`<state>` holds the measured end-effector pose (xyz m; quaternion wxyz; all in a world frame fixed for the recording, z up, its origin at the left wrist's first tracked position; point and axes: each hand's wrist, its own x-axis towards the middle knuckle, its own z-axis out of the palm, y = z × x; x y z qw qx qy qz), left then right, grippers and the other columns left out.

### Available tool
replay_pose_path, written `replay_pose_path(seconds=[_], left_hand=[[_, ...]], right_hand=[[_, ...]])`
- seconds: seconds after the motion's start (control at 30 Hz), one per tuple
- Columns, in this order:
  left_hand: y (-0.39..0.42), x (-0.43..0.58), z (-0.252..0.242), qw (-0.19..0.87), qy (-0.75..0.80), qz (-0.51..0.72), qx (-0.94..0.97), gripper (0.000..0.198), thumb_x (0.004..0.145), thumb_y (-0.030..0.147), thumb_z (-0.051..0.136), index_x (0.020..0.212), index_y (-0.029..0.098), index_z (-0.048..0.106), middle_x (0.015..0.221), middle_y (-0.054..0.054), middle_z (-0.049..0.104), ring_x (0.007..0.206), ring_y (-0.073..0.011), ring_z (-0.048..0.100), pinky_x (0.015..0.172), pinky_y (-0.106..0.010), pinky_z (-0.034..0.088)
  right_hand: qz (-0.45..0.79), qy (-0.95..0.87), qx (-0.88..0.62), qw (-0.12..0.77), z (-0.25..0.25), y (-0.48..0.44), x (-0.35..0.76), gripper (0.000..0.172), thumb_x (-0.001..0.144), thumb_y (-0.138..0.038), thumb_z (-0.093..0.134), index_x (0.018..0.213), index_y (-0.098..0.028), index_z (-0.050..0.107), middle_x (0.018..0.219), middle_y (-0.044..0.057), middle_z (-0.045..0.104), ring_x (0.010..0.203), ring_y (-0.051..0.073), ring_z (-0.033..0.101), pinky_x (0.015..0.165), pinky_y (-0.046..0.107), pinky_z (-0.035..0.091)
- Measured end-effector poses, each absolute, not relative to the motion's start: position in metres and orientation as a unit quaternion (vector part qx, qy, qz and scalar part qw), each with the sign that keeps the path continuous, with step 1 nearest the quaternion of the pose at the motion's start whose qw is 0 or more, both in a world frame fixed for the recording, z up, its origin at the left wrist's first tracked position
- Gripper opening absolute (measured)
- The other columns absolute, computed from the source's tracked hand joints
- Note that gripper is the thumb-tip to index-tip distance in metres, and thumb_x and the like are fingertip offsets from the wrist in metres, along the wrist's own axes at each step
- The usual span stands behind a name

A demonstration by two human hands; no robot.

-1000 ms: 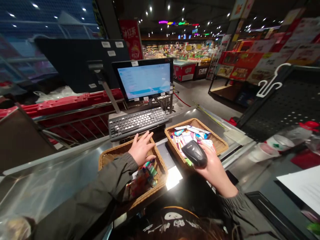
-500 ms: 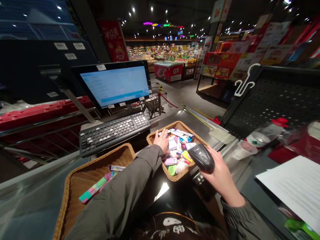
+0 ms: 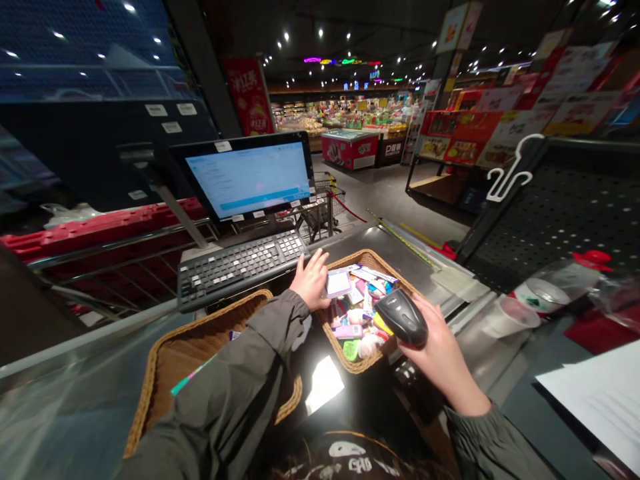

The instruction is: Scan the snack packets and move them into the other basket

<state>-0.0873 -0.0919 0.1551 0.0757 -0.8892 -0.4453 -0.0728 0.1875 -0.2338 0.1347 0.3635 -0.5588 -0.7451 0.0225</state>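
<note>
My left hand (image 3: 311,281) pinches a small pale packet (image 3: 338,283) just above the left rim of the right wicker basket (image 3: 380,258), which is full of small colourful packets. My right hand (image 3: 434,337) is wrapped round a black barcode scanner (image 3: 401,317) held over that basket's near right edge. The left wicker basket (image 3: 165,363) lies under my left sleeve, with a striped packet (image 3: 189,381) showing in it.
A black keyboard (image 3: 240,265) and a lit monitor (image 3: 250,177) stand behind the baskets on the steel counter. To the right are a paper cup (image 3: 504,315), a red-capped bottle (image 3: 560,283), a white sheet (image 3: 597,393) and a black perforated panel (image 3: 565,213). Red baskets (image 3: 95,227) are stacked at left.
My left hand left the left basket, reached into the right basket, and has now lifted a pale packet out toward the keyboard. The right hand keeps the scanner almost still.
</note>
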Motion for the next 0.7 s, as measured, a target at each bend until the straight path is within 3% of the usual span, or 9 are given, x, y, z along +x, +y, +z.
replay_pose_path(seconds=[0.33, 0.5, 0.7], left_hand=[[-0.154, -0.173, 0.243, 0.226, -0.494, -0.2, -0.815, 0.057, 0.069, 0.035, 0.071, 0.119, 0.013, 0.056, 0.159, -0.022, 0.024, 0.149, -0.0373, 0.016, 0.119, -0.061, -0.001], [-0.18, -0.201, 0.266, 0.289, -0.495, -0.233, -0.786, 0.055, 0.07, 0.03, 0.068, 0.121, 0.014, 0.054, 0.16, -0.02, 0.02, 0.15, -0.0335, 0.016, 0.12, -0.058, -0.004], [-0.205, -0.226, 0.28, 0.298, -0.507, -0.247, -0.77, 0.057, 0.071, 0.027, 0.065, 0.125, 0.018, 0.053, 0.163, -0.014, 0.016, 0.151, -0.0319, 0.013, 0.121, -0.057, -0.006]], right_hand=[[0.015, -0.798, -0.474, 0.371, 0.172, -0.225, 0.128, 0.055, 0.078, -0.028, 0.059, 0.131, -0.022, 0.049, 0.134, 0.015, 0.055, 0.136, 0.039, 0.042, 0.112, 0.069, 0.024], [-0.017, -0.825, -0.399, 0.401, 0.206, -0.229, 0.093, 0.053, 0.084, -0.038, 0.058, 0.133, -0.021, 0.048, 0.134, 0.018, 0.053, 0.139, 0.041, 0.038, 0.112, 0.071, 0.023], [-0.031, -0.837, -0.361, 0.411, 0.223, -0.24, 0.058, 0.053, 0.082, -0.034, 0.06, 0.131, -0.022, 0.049, 0.138, 0.016, 0.049, 0.142, 0.041, 0.032, 0.115, 0.07, 0.02]])
